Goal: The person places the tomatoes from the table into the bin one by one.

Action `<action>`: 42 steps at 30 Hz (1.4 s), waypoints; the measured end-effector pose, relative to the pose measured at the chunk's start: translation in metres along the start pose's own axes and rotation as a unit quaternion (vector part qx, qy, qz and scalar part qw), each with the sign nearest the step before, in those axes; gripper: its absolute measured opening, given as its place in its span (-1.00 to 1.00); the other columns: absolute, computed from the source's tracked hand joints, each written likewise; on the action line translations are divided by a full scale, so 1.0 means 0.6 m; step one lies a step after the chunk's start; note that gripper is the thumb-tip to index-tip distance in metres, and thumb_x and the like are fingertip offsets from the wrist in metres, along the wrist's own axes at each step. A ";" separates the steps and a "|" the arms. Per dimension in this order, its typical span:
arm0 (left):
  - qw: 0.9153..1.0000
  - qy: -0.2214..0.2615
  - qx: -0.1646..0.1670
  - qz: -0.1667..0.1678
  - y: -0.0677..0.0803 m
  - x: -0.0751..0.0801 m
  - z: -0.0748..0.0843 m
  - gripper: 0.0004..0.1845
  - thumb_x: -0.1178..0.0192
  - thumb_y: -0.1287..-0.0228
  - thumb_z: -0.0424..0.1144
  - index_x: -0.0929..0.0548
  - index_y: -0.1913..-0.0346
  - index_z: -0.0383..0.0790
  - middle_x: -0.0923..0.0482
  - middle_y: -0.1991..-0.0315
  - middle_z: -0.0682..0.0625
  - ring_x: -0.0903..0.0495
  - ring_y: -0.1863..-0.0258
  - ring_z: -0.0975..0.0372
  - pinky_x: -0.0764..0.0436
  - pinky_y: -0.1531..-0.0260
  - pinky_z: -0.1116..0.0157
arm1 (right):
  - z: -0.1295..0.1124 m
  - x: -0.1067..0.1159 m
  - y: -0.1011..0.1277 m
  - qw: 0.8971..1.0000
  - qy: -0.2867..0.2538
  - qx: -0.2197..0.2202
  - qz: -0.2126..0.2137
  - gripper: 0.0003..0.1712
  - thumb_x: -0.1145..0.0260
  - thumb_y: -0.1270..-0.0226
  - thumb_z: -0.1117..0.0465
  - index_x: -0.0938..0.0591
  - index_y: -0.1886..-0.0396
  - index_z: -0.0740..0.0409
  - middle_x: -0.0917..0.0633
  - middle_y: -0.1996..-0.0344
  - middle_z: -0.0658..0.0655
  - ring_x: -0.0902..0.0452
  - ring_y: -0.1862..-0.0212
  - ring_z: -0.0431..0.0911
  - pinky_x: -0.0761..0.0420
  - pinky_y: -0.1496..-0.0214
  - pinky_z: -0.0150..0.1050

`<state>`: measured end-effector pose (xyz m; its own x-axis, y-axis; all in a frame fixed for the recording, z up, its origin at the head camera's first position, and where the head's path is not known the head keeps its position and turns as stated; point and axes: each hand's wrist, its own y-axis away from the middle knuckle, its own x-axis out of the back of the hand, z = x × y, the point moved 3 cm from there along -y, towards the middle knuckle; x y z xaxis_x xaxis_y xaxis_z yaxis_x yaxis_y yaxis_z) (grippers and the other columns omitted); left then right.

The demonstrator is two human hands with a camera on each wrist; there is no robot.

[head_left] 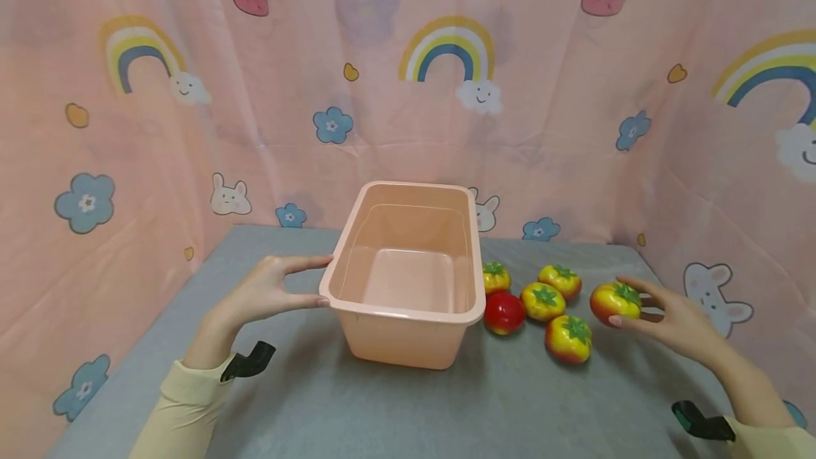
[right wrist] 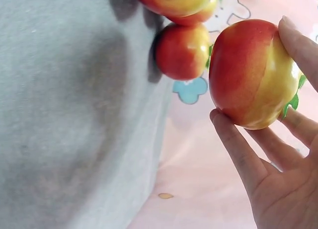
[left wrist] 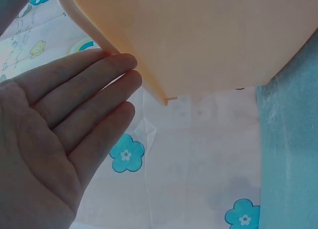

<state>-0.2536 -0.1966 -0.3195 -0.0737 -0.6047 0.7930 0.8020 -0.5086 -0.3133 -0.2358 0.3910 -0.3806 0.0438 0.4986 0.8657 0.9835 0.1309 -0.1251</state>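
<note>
The right hand (head_left: 669, 314) grasps a toy tomato (head_left: 615, 302) on the tabletop (head_left: 408, 409), right of the peach tub (head_left: 408, 346); the left hand (head_left: 264, 292), fingers straight, steadies its left rim.

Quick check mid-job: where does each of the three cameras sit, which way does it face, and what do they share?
Head: above the table, facing forward and down; peach bin, both hands and sleeves show.
Left wrist: beside the left hand, looking along its straight fingers to the bin's wall.
Right wrist: under the right hand, whose fingers hold a tomato.
Shared: bin in head and left wrist; tomato in head and right wrist.
</note>
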 end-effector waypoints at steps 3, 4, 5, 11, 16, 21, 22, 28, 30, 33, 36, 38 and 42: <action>1.000 -0.001 0.001 -0.002 0.000 0.000 -0.001 -0.32 -0.40 0.00 0.13 -0.54 -0.23 0.02 -0.56 -0.15 0.16 -0.53 -0.16 0.26 -0.55 -0.08 0.08 | -0.007 0.005 -0.004 1.000 -0.004 0.005 0.000 -0.11 -0.36 -0.17 -0.14 -0.29 -0.37 0.23 -0.39 -0.21 0.48 -0.44 -0.05 0.44 -0.63 0.15 0.15; 1.000 -0.001 0.002 -0.002 0.000 0.000 -0.001 -0.32 -0.40 0.00 0.13 -0.54 -0.23 0.02 -0.56 -0.15 0.16 -0.53 -0.16 0.26 -0.55 -0.08 0.09 | -0.010 0.006 -0.006 1.000 -0.006 0.009 0.001 -0.11 -0.36 -0.17 -0.14 -0.30 -0.37 0.23 -0.39 -0.22 0.47 -0.44 -0.05 0.44 -0.64 0.15 0.14; 1.000 -0.001 0.002 -0.002 0.000 0.000 -0.001 -0.32 -0.40 0.01 0.13 -0.54 -0.23 0.02 -0.56 -0.15 0.16 -0.53 -0.16 0.26 -0.55 -0.08 0.09 | -0.013 0.008 -0.007 1.000 -0.006 0.012 0.001 -0.11 -0.36 -0.17 -0.13 -0.30 -0.37 0.23 -0.39 -0.22 0.48 -0.44 -0.05 0.44 -0.63 0.15 0.15; 1.000 -0.006 0.003 0.000 0.000 -0.001 -0.004 -0.32 -0.40 0.01 0.14 -0.54 -0.23 0.05 -0.56 -0.14 0.16 -0.53 -0.15 0.26 -0.54 -0.09 0.11 | -0.033 0.016 -0.017 0.999 0.003 0.033 0.010 -0.14 -0.39 -0.15 -0.09 -0.33 -0.35 0.21 -0.42 -0.20 0.47 -0.47 -0.03 0.43 -0.64 0.17 0.15; 1.000 -0.008 -0.001 0.001 0.000 -0.002 -0.004 -0.32 -0.40 0.01 0.13 -0.54 -0.23 0.02 -0.57 -0.14 0.12 -0.54 -0.15 0.22 -0.54 -0.08 0.06 | -0.048 0.021 -0.025 0.999 0.004 0.048 0.018 -0.15 -0.41 -0.12 -0.09 -0.36 -0.34 0.19 -0.45 -0.18 0.42 -0.47 -0.04 0.40 -0.64 0.14 0.12; 1.000 -0.008 0.002 -0.001 -0.001 0.000 -0.001 -0.31 -0.39 0.01 0.14 -0.54 -0.23 0.02 -0.57 -0.14 0.12 -0.54 -0.15 0.21 -0.55 -0.07 0.07 | -0.067 0.025 -0.034 0.998 -0.001 0.059 0.022 -0.17 -0.42 -0.12 -0.09 -0.37 -0.34 0.13 -0.45 -0.19 0.39 -0.47 -0.05 0.38 -0.64 0.14 0.11; 1.000 -0.008 0.005 -0.001 -0.001 0.000 -0.001 -0.31 -0.40 0.02 0.15 -0.54 -0.23 0.04 -0.57 -0.14 0.13 -0.54 -0.15 0.23 -0.55 -0.08 0.08 | -0.070 0.026 -0.035 0.998 -0.001 0.062 0.022 -0.17 -0.42 -0.11 -0.09 -0.37 -0.34 0.12 -0.45 -0.20 0.38 -0.47 -0.05 0.38 -0.64 0.14 0.11; 1.000 -0.011 0.005 -0.004 -0.003 0.001 -0.001 -0.30 -0.39 0.03 0.18 -0.54 -0.23 0.05 -0.56 -0.14 0.15 -0.53 -0.16 0.25 -0.54 -0.09 0.09 | -0.089 0.030 -0.045 0.996 0.003 0.082 0.028 -0.18 -0.43 -0.11 -0.08 -0.37 -0.36 0.02 -0.46 -0.20 0.34 -0.51 -0.04 0.34 -0.65 0.16 0.09; 1.000 -0.012 0.004 -0.004 -0.003 0.001 0.000 -0.30 -0.38 0.03 0.18 -0.54 -0.23 0.05 -0.56 -0.14 0.15 -0.53 -0.16 0.25 -0.54 -0.09 0.09 | -0.098 0.031 -0.050 0.995 0.002 0.091 0.029 -0.19 -0.43 -0.11 -0.07 -0.37 -0.36 0.00 -0.49 -0.18 0.32 -0.52 -0.03 0.33 -0.65 0.15 0.09; 1.000 -0.015 0.005 -0.004 -0.002 0.002 0.000 -0.30 -0.39 0.03 0.18 -0.54 -0.23 0.05 -0.57 -0.14 0.15 -0.53 -0.16 0.25 -0.54 -0.09 0.10 | -0.110 0.032 -0.059 0.995 -0.006 0.101 0.027 -0.21 -0.42 -0.12 -0.06 -0.38 -0.34 0.01 -0.53 -0.15 0.28 -0.53 -0.03 0.30 -0.65 0.14 0.07; 1.000 -0.015 0.006 -0.004 -0.002 0.002 0.001 -0.31 -0.39 0.03 0.18 -0.55 -0.22 0.05 -0.57 -0.13 0.16 -0.53 -0.16 0.27 -0.54 -0.09 0.11 | -0.121 0.035 -0.066 0.994 -0.014 0.107 0.022 -0.21 -0.42 -0.13 -0.06 -0.38 -0.34 0.05 -0.53 -0.15 0.28 -0.52 -0.04 0.29 -0.65 0.13 0.07; 1.000 -0.016 0.006 -0.004 -0.002 0.002 0.001 -0.31 -0.39 0.03 0.18 -0.55 -0.22 0.05 -0.57 -0.13 0.17 -0.53 -0.16 0.27 -0.54 -0.09 0.12 | -0.128 0.038 -0.071 0.994 -0.018 0.110 0.019 -0.21 -0.41 -0.14 -0.05 -0.38 -0.35 0.05 -0.52 -0.16 0.28 -0.52 -0.05 0.30 -0.66 0.13 0.06; 1.000 -0.016 0.006 -0.004 -0.002 0.001 0.001 -0.31 -0.39 0.03 0.18 -0.55 -0.22 0.05 -0.57 -0.13 0.17 -0.53 -0.16 0.28 -0.54 -0.09 0.12 | -0.141 0.041 -0.080 0.993 -0.020 0.118 0.010 -0.22 -0.41 -0.15 -0.05 -0.37 -0.36 0.01 -0.51 -0.18 0.26 -0.51 -0.06 0.29 -0.66 0.11 0.04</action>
<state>-0.2544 -0.1962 -0.3183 -0.0607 -0.5807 0.8118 0.8082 -0.5059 -0.3015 -0.2671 0.3243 -0.3120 0.0519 0.5365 0.8423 0.9138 0.3148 -0.2568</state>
